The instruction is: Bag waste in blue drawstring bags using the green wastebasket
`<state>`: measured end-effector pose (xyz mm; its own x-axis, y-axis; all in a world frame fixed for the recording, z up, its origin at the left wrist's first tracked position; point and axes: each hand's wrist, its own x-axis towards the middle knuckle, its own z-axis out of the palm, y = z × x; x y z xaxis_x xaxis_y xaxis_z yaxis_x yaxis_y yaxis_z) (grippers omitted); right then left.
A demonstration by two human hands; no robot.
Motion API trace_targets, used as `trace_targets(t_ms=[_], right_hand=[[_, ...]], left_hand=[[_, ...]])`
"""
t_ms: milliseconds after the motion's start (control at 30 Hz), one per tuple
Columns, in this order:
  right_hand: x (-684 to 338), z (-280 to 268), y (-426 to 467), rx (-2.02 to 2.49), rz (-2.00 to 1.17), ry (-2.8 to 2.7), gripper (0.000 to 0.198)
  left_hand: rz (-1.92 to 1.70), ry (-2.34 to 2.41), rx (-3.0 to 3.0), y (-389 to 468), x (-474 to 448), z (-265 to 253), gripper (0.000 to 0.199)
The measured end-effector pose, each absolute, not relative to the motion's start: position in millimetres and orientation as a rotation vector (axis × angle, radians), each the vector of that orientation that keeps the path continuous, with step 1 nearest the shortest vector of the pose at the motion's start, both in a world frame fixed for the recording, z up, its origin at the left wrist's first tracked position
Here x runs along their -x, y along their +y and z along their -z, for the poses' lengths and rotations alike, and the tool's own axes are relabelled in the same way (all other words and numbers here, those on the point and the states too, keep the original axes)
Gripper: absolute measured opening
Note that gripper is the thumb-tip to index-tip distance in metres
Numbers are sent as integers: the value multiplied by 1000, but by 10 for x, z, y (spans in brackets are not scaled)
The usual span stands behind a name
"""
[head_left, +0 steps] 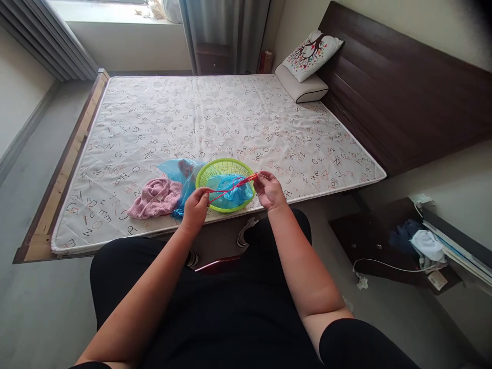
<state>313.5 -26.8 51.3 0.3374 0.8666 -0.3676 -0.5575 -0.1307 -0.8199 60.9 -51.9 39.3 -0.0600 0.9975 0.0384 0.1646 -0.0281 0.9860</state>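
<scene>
A red cord (pixel 230 187) with a yellow-orange bit near its right end is stretched between my two hands. My left hand (pixel 196 207) pinches one end, and my right hand (pixel 269 189) pinches the other. Below the cord, a green plastic basket (pixel 203 175) stands at the mattress edge, with a blue plastic bag (pixel 240 196) inside it. Left of the basket lies another blue plastic bag (pixel 188 177) with something reddish-brown in it, too unclear to name. Beside that bag, near my left hand, is a crumpled pink knitted cloth (pixel 156 199).
The letter-printed mattress (pixel 165 118) lies on a wooden bed frame (pixel 63 174) with a dark headboard (pixel 392 77). A tree-print pillow (pixel 313 54) rests on a beige pillow (pixel 303 87). To my right, a low dark cabinet (pixel 359 238) bears clothes and a white cable (pixel 388 262).
</scene>
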Motion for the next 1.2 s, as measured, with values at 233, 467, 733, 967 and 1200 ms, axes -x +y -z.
trace_targets(t_ms=[233, 467, 733, 967, 1200], right_hand=[[-3168, -492, -304, 1220, -1269, -432, 30], [-3313, -630, -341, 1507, -1061, -1130, 8], [-3599, -742, -350, 1779, -719, -1601, 19], [-3356, -504, -342, 1157, -1213, -632, 12], [-3388, -318, -264, 1089, -1224, -266, 19]], left_hand=[[-1244, 1385, -1186, -457, -546, -306, 28], [-1270, 1390, -1020, -383, -468, -317, 23], [-1466, 1078, -414, -217, -233, -582, 14], [-1396, 902, -151, -257, -324, -632, 34], [-1369, 702, -41, -189, -295, -648, 52]])
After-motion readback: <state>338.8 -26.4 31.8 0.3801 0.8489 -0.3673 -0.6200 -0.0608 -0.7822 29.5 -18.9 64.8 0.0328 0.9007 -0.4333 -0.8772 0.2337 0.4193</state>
